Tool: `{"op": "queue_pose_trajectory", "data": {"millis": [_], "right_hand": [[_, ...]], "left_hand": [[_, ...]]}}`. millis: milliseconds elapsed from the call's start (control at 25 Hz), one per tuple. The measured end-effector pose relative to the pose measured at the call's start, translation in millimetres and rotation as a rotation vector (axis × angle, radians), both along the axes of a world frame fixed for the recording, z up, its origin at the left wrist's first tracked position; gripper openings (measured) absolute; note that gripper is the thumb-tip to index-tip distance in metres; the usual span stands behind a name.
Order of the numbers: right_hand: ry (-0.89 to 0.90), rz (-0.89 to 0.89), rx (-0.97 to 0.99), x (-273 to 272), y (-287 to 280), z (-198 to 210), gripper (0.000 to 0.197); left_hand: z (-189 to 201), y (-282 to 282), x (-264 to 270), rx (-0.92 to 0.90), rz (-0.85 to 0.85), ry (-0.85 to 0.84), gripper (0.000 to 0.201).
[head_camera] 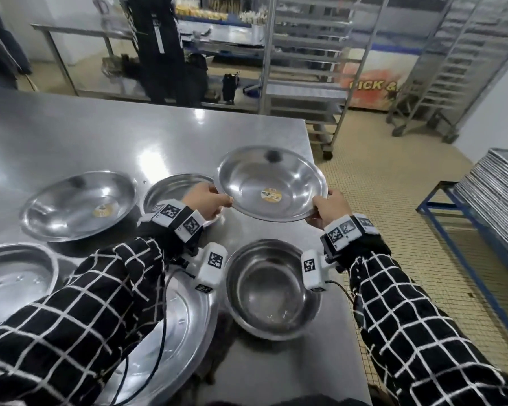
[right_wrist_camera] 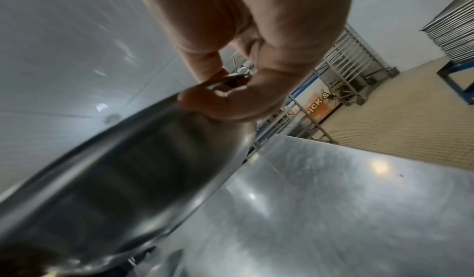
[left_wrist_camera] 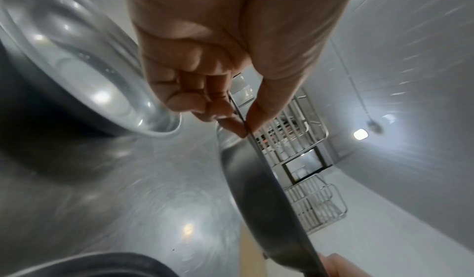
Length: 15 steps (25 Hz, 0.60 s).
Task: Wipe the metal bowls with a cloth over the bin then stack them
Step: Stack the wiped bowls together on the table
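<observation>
A shallow metal bowl point(head_camera: 272, 183) with a yellow sticker inside is held up above the steel table point(head_camera: 71, 136), tilted a little toward me. My left hand point(head_camera: 210, 202) pinches its left rim and my right hand point(head_camera: 324, 208) pinches its right rim. The left wrist view shows the bowl point(left_wrist_camera: 259, 196) edge-on, with the rim between thumb and fingers of the left hand point(left_wrist_camera: 241, 123). Seen from the right wrist, the bowl's point(right_wrist_camera: 128, 190) underside fills the lower left below the right hand point(right_wrist_camera: 231, 90). No cloth or bin is in view.
On the table lie a wide stickered bowl point(head_camera: 78, 205), a bowl point(head_camera: 175, 190) behind my left hand, a deep bowl point(head_camera: 272, 288) near me, a lid-like dish point(head_camera: 15, 276) and a large round tray point(head_camera: 182, 329). Trolley racks point(head_camera: 305, 54) and stacked trays point(head_camera: 499, 197) stand to the right.
</observation>
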State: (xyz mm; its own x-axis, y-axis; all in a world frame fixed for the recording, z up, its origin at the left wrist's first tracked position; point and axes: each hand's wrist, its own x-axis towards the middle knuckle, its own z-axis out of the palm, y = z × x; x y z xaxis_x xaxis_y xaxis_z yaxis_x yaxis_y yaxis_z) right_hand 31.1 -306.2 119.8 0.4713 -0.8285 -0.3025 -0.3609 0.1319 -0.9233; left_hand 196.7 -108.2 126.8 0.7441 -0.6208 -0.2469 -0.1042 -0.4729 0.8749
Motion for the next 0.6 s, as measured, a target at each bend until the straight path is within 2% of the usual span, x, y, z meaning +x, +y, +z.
{"op": "queue_pose_trajectory", "data": {"millis": [120,200,280,360,400,520,600], "right_hand": [[0.001,0.021,-0.101,-14.0,66.3,12.6,0.041],[0.046,0.044,-0.196,-20.7,115.0,15.8,0.045],[0.034,0.088,-0.197,-27.3,166.8,14.4,0.052],[-0.008,0.113,-0.132,-33.4,210.0,3.6,0.057],[-0.003,0.14,-0.116,-36.6,231.7,-3.1,0.053],[0.091,0.226,-0.19,-47.6,285.5,-19.2,0.036],[0.113,0.24,-0.249,-50.9,306.9,-30.9,0.037]], "left_hand": [[20.4,71.3,-9.5,-0.067,-0.024,0.016,0.003],[27.1,126.6,-20.7,-0.044,-0.016,-0.008,0.006],[25.7,183.3,-30.0,0.005,0.015,-0.069,0.003],[13.2,231.6,-34.4,0.015,0.022,-0.09,0.014],[4.3,255.2,-35.7,0.016,0.031,-0.091,0.021],[-22.7,311.4,-39.9,0.112,0.087,-0.142,0.032],[-37.1,330.9,-42.3,0.168,0.082,-0.154,0.035]]}}
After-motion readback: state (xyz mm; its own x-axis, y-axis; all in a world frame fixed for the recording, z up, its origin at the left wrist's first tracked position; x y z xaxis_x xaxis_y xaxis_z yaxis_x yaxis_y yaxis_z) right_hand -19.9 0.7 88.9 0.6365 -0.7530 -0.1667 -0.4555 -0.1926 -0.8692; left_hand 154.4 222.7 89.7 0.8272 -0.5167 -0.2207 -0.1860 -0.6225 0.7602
